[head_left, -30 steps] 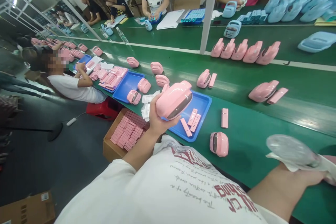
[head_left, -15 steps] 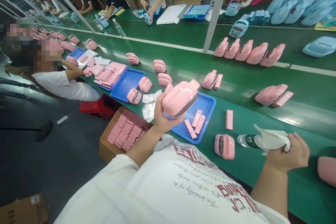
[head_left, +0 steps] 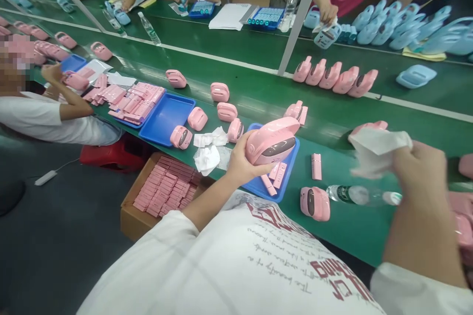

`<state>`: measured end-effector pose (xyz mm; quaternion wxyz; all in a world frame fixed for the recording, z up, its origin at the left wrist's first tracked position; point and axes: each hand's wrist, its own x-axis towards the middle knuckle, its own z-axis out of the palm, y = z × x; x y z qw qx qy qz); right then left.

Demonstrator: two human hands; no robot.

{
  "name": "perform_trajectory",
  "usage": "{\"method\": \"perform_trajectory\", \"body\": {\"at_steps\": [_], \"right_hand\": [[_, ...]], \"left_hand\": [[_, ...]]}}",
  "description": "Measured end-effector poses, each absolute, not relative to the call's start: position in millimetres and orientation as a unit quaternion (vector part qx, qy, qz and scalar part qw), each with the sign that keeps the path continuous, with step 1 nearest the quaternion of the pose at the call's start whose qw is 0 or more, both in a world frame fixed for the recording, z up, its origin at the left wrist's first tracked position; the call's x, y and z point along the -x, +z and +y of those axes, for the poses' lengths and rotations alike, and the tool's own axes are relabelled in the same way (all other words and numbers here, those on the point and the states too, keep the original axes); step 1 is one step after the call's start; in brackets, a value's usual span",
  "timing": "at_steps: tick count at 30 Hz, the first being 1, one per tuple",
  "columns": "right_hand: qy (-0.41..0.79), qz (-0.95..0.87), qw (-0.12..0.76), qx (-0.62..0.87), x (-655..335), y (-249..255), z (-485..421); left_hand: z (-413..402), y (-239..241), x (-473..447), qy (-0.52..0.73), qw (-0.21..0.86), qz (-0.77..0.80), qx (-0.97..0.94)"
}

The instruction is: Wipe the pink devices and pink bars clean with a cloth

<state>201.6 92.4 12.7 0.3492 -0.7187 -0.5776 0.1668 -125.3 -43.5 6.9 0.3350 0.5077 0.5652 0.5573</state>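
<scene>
My left hand (head_left: 241, 163) is wrapped round a pink plastic device (head_left: 271, 142) with a loop handle and a dark glossy window. It is held up over a blue tray (head_left: 294, 155) with several small pink blocks (head_left: 280, 175) in it. My right hand (head_left: 421, 170), slightly blurred, grips a white tissue (head_left: 380, 150) above the table, apart from the device. Below the tissue a clear bottle (head_left: 356, 195) lies on its side. Beside the bottle sits another pink device (head_left: 315, 204), and a single pink block (head_left: 316, 166) lies behind it.
Crumpled tissues (head_left: 207, 159) lie left of the tray. A second blue tray (head_left: 168, 118) and a pile of pink blocks (head_left: 138, 101) are farther left. A carton (head_left: 127, 211) of pink blocks stands below the table edge. Pink devices (head_left: 328, 76) line the green belt; co-workers sit across and left.
My right hand has lifted the tissue up and away from the bottle. My left hand has turned the pink device, so its handle and dark window show more. The view has shifted right.
</scene>
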Motion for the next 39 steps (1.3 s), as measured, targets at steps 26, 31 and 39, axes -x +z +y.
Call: {"method": "perform_trajectory", "body": {"at_steps": [26, 31, 39], "right_hand": [[0.100, -0.779, 0.523, 0.332, -23, -35, 14], [0.054, -0.833, 0.511, 0.206, -20, -43, 5], [0.338, -0.590, 0.609, 0.407, -24, -40, -5]], "left_hand": [[-25, 6, 124, 0.535, 0.332, 0.590, -0.505], [-23, -1, 119, 0.564, 0.384, 0.535, -0.498], [-24, 14, 126, 0.582, 0.476, 0.427, -0.502]]}}
